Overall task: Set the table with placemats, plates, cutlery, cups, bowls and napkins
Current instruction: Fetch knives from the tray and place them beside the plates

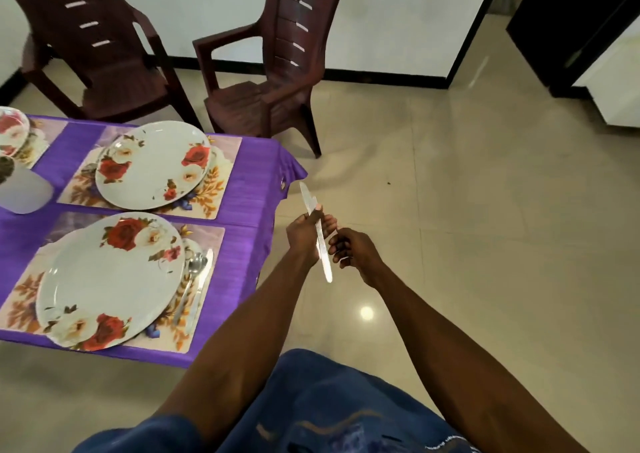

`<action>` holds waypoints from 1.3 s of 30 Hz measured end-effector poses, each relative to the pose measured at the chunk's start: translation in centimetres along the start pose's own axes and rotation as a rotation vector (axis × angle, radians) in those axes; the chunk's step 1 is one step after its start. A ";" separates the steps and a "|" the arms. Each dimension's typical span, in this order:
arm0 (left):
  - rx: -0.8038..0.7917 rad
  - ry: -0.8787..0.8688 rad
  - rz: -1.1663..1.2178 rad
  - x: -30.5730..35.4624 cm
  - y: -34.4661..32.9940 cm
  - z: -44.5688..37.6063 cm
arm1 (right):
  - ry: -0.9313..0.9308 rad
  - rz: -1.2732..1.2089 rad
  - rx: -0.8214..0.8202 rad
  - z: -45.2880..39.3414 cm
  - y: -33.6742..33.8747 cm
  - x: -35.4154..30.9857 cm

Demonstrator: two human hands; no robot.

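Head view shows me both hands out over the floor, right of the surface's near right corner. My left hand (304, 232) has its grip clamped on a table knife (317, 234), fingers curled round the middle. Its long axis runs near to far, blade tip pointing far and slightly left, handle end toward me. My right hand (353, 250) sits just beside the handle, fingers curled on something thin; I cannot tell what. On the purple tablecloth (239, 255), the near plate (110, 279) lies on its placemat (204, 244), with a spoon (192, 279) alongside.
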State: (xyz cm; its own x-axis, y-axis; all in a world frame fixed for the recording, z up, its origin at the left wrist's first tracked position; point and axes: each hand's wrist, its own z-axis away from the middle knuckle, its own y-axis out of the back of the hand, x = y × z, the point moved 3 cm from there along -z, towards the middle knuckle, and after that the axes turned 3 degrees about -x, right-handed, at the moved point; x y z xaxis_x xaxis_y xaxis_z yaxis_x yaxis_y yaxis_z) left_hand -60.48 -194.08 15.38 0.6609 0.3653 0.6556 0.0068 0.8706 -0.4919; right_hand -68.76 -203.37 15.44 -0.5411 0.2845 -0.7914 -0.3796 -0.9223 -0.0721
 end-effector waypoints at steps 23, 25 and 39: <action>0.162 -0.034 -0.045 13.8 -13.6 -31.2 | 0.018 0.367 -0.184 -32.7 6.3 -24.8; 0.202 -0.054 -0.045 15.7 -13.6 -33.5 | 0.003 0.365 -0.233 -36.4 5.0 -26.9; 0.785 -0.281 0.452 24.2 -12.3 -42.2 | -0.089 0.799 -0.700 -55.2 -4.6 -38.9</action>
State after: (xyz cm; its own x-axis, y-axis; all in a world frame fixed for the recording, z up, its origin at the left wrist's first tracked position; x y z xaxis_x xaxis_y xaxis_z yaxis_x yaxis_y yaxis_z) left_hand -12.91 -209.87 13.17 0.2721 0.6986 0.6618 -0.7796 0.5632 -0.2740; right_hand -4.52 -224.60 13.04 -0.5059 -0.4778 -0.7182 0.6104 -0.7866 0.0934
